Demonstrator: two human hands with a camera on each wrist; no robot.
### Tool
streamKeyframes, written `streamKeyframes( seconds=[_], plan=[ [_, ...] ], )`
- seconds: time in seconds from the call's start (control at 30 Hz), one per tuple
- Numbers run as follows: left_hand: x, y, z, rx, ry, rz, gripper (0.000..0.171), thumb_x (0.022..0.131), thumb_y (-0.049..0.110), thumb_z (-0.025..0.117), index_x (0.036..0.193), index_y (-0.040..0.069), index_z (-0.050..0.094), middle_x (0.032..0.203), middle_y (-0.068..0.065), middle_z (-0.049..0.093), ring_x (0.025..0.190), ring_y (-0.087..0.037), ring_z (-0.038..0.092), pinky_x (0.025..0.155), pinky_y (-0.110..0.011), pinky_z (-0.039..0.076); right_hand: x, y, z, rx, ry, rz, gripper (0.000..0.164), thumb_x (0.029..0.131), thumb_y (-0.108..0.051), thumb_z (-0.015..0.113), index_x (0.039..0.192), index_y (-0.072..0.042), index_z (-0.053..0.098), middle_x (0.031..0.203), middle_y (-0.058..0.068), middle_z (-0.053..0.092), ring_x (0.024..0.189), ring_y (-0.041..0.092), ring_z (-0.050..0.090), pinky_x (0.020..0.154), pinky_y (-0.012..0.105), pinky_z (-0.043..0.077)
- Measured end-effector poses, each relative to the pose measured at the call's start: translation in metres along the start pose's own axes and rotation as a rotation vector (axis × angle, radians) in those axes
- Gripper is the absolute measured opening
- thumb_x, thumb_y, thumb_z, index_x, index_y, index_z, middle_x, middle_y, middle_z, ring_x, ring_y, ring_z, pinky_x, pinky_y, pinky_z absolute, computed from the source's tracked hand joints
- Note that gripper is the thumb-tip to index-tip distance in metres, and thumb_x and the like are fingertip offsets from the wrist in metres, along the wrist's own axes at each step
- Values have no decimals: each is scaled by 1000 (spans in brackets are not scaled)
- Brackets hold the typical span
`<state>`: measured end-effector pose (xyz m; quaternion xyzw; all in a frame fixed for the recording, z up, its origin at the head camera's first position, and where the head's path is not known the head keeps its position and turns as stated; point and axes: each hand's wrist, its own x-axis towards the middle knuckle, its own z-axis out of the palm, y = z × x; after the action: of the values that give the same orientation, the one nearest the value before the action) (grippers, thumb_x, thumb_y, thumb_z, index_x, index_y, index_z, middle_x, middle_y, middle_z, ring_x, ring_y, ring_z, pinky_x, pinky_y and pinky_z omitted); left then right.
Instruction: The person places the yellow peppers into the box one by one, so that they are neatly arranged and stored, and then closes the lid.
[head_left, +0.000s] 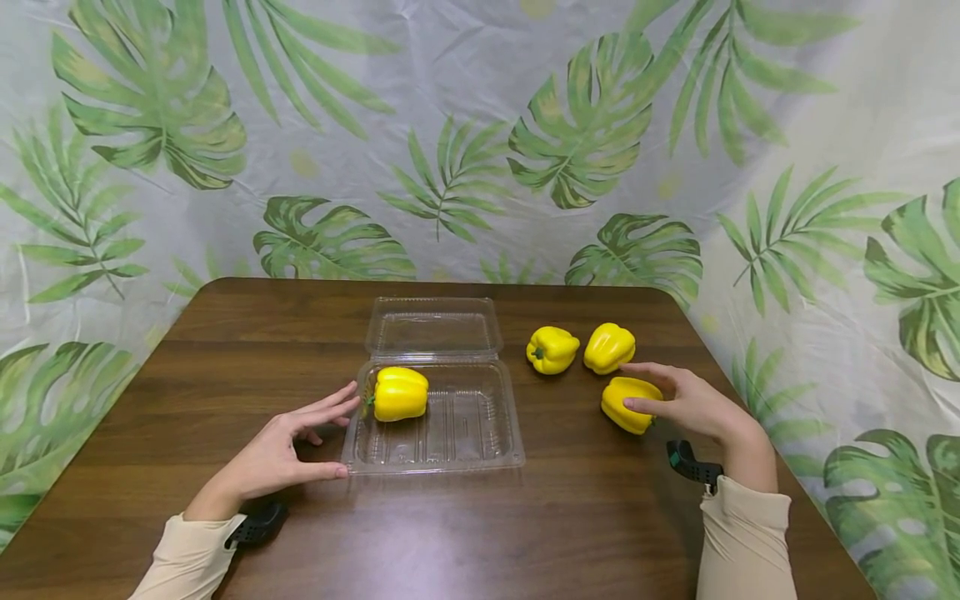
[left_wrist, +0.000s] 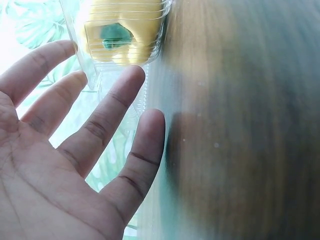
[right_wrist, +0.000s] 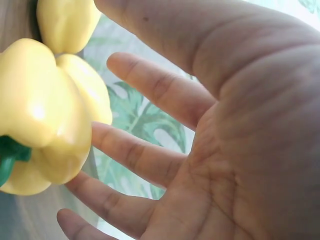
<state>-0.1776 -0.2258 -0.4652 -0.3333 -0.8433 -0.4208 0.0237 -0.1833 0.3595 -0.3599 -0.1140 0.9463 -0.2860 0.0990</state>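
A clear plastic clamshell container lies unfolded on the table, its lid laid back at the far side. One yellow bell pepper sits on its side in the left part of the tray, green stem facing left. Beside the tray's left edge is my left hand, fingers spread, thumb and fingertips right at the rim. At the right, my right hand reaches over the nearest yellow bell pepper. Its fingers are spread and fairly straight around that pepper, not closed on it.
Two more yellow bell peppers, one with its stem toward the left and one near the right fingertips, lie on the brown wooden table. Behind the table hangs a leaf-patterned cloth. Black bands circle both wrists.
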Motion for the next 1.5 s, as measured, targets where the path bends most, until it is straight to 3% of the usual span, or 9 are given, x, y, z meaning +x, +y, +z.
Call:
streamKeyframes(
  seconds=[0.7, 0.93, 1.1, 1.5],
  plan=[
    [0, 1, -1, -8, 1, -3, 83, 84, 25, 94, 157, 11, 56, 171, -14, 42, 120, -2, 67, 84, -31, 58, -8, 7, -1, 14, 11, 16, 66, 103, -40, 73, 158, -10, 53, 162, 31, 48, 145, 57, 49, 107, 66, 50],
    [1, 2, 0, -2, -2, -1, 83, 85, 26, 94, 157, 10, 56, 171, -15, 43, 120, -1, 67, 84, -32, 58, -13, 12, -5, 0, 15, -16, 62, 103, -36, 74, 156, -10, 56, 157, 31, 54, 133, 50, 63, 97, 53, 57],
    [1, 1, 0, 2, 0, 1, 83, 84, 26, 94, 157, 11, 56, 171, -15, 43, 120, -2, 67, 84, -32, 58, -17, 18, -8, 26, -1, -23, 59, 104, -31, 74, 154, -6, 57, 154, 29, 58, 131, 48, 65, 96, 47, 58],
    [1, 1, 0, -1, -1, -3, 83, 84, 26, 94, 157, 12, 56, 171, -15, 43, 120, -6, 69, 84, -32, 58, -26, 25, -11, 45, -31, 21, 62, 104, -31, 73, 156, -3, 53, 150, 33, 59, 130, 47, 66, 95, 52, 59]
  ],
)
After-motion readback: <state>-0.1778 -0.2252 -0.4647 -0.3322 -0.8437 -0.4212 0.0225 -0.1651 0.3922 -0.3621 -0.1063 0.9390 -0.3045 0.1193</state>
